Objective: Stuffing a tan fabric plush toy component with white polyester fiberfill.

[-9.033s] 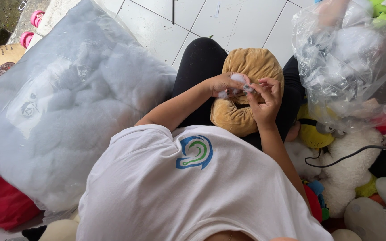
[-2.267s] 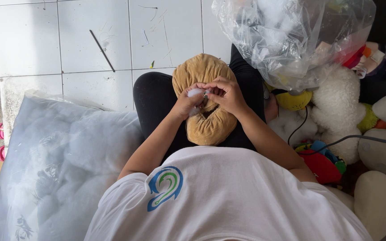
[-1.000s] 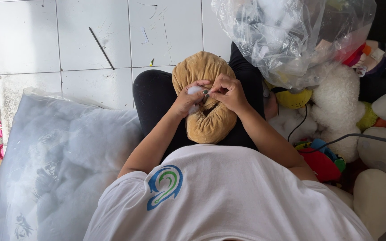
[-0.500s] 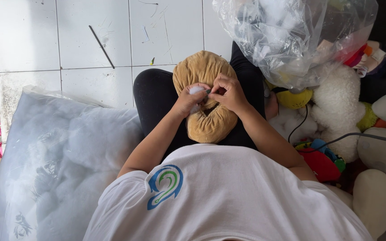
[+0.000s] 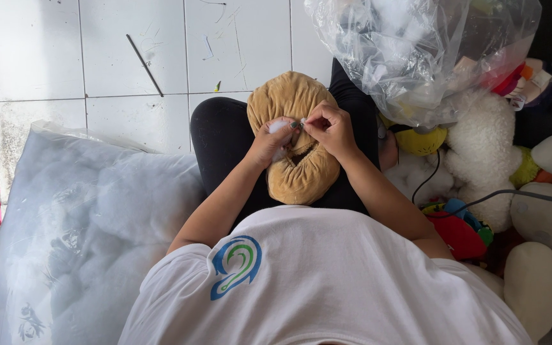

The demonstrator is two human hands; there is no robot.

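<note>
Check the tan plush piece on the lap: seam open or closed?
Open. The tan plush piece shows a dark gap along its middle, and the left hand and right hand pinch white stuffing at it.

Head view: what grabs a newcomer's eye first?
The tan plush shell in the person's lap at centre, with the left hand and right hand pinching a white tuft of stuffing at its opening. Next, the big clear bag of white stuffing filling the lower left on the tiled floor. A second clear bag hangs at upper right above a pile of soft toys.
</note>
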